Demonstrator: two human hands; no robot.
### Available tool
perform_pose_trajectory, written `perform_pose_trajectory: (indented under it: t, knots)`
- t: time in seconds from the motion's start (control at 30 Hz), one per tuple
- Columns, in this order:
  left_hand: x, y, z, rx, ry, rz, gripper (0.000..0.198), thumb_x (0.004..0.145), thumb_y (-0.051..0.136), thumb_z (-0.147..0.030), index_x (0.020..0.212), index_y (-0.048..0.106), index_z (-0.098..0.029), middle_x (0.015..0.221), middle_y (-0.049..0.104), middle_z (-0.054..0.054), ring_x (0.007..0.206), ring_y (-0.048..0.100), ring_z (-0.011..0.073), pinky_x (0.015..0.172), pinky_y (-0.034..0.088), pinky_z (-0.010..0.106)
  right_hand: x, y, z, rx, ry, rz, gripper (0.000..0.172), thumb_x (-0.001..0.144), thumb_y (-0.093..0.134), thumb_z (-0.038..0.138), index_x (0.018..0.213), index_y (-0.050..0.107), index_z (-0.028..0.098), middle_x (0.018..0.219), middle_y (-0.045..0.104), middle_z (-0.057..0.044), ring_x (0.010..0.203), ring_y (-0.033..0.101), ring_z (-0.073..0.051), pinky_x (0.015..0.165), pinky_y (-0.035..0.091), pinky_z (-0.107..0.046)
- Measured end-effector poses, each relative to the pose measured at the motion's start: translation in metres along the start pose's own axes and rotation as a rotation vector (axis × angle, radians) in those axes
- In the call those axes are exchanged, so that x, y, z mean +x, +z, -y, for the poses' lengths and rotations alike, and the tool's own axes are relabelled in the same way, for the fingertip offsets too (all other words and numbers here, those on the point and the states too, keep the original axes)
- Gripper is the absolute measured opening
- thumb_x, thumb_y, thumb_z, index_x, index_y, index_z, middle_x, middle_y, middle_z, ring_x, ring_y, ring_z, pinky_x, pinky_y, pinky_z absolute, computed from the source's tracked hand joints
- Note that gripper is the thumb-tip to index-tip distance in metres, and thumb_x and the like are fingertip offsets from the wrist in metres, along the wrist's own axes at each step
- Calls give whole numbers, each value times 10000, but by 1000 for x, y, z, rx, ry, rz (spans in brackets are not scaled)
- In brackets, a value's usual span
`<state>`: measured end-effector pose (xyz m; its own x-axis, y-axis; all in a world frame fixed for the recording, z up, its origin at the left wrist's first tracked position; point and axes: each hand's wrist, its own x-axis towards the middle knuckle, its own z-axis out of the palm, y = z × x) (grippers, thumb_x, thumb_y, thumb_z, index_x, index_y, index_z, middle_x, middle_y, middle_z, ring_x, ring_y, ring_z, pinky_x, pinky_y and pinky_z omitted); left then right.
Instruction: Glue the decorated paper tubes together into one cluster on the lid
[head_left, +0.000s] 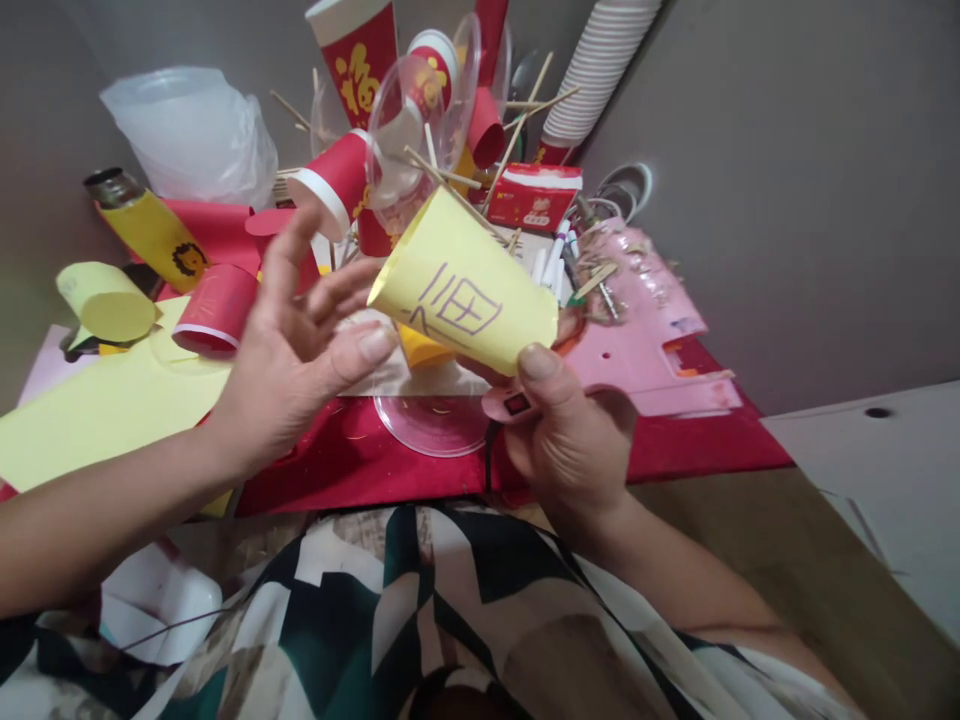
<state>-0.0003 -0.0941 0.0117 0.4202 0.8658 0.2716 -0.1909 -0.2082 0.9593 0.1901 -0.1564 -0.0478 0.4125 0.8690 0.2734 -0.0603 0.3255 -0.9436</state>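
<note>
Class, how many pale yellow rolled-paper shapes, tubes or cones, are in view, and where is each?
2. A pale yellow cone is held in the right hand; a pale yellow tube lies on the picture's left, beside a red cup. More may be hidden.

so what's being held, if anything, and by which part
The right hand holds the yellow paper cup by its narrow end, thumb on the near side; whether it also grips the pink device is unclear. The left hand is open.
</note>
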Motion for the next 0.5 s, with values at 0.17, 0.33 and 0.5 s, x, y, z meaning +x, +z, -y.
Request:
perform_pose_trajectory:
  t: [0.17,0.33,0.5]
  knots:
    - [-6,30,6,-322,-243,151,831,833,870,-396,1544,451,-301,1397,692,86,1390,606,327,1148,531,476,-4,9,-1,30,-16,157,476,951,679,569,1348,655,308,1134,757,-44,1211,717,-285,1027,637,-487]
    - [0,40,6,-311,-257,135,497,853,828,-436,1275,683,-217,1274,756,73,1361,623,370,1130,548,485,-8,16,14,72,50,406,442,976,646,553,1366,670,345,1155,775,-20,1294,683,-257,1157,562,-474]
    - [10,30,-3,-325,-304,81,311,873,781,-362,1107,720,-167,1190,776,73,1306,662,366,1118,550,520,-9,0,20,-46,0,294,275,948,697,535,1154,747,360,1124,764,-6,1217,706,-242,1139,565,-456]
